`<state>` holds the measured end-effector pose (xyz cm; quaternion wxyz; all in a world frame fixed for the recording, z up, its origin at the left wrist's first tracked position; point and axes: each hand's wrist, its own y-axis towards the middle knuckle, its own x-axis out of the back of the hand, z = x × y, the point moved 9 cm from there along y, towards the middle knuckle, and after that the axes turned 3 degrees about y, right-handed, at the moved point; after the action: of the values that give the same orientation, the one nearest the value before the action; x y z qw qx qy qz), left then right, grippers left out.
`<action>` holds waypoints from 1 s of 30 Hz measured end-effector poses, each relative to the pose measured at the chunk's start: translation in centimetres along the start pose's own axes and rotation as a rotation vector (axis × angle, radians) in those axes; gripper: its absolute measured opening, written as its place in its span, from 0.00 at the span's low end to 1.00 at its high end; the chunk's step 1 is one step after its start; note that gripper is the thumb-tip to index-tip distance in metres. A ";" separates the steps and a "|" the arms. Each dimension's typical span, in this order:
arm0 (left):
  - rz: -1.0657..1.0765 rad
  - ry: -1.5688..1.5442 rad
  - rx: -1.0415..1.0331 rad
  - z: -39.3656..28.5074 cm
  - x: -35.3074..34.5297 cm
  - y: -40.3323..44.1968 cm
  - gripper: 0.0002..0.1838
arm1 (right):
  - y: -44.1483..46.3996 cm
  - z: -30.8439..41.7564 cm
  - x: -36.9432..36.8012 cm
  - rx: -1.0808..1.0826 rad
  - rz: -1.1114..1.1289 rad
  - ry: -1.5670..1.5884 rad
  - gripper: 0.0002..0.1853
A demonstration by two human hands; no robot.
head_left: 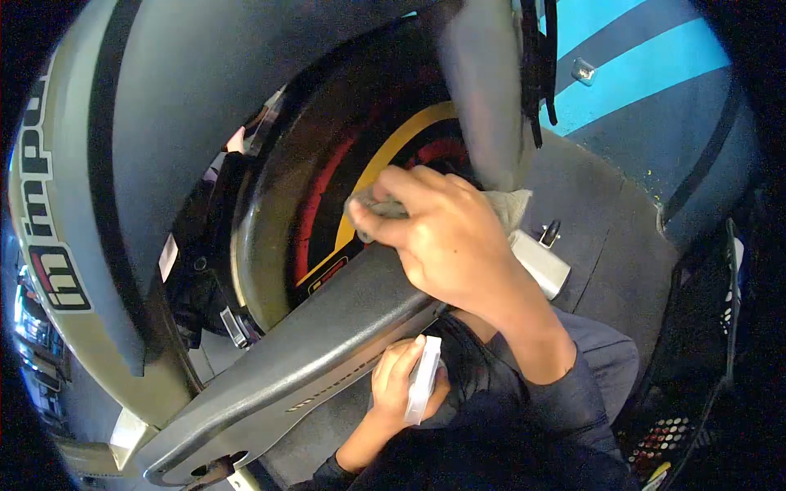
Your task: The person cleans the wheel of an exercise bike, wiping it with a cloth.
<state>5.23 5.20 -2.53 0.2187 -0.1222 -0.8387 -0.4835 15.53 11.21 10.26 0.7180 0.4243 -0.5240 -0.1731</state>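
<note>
Evidently, the right hand (446,237) grips a bunched cloth (509,209) at the upper end of the guard (327,319); contact is unclear. Below the guard, the left hand (391,386) closes round a pale case (422,381). The cloth should be light and soft, best pinched as a wad; the case looks stiff, best held by its sides. Room seems tight between the guard's rounded edge and the wheel (344,180).

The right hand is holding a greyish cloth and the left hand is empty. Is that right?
Not quite: the left hand isn't empty. The head view shows it holding a small whitish object, though I can't tell what it is. The rest is right: the right hand is holding a greyish cloth.
</note>
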 end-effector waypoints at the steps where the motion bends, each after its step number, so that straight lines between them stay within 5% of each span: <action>1: -0.007 0.013 -0.004 -0.1 0.0 0.2 0.35 | 0.2 0.4 -0.2 0.034 0.045 0.007 0.16; 4: 0.013 0.025 0.023 -0.1 -0.1 0.3 0.36 | 0.0 1.1 -0.5 0.061 0.074 0.007 0.17; 12: 0.007 0.000 0.014 0.1 0.0 0.0 0.36 | -0.6 -1.3 0.4 -0.360 -0.080 -0.091 0.19; 19: -0.011 -0.011 -0.007 -0.2 0.3 0.1 0.36 | 0.2 0.3 0.1 -0.054 0.079 -0.039 0.17; 26: 0.004 0.000 0.014 -0.2 0.2 0.2 0.36 | -0.8 -1.9 0.6 -0.403 -0.084 -0.120 0.21; 30: -0.017 0.000 -0.009 -0.2 0.6 0.0 0.36 | -0.6 -1.6 0.4 -0.298 -0.062 -0.081 0.20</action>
<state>4.76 4.98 -2.16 0.2143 -0.1160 -0.8375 -0.4891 17.26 11.29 9.92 0.7455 0.3216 -0.5078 -0.2881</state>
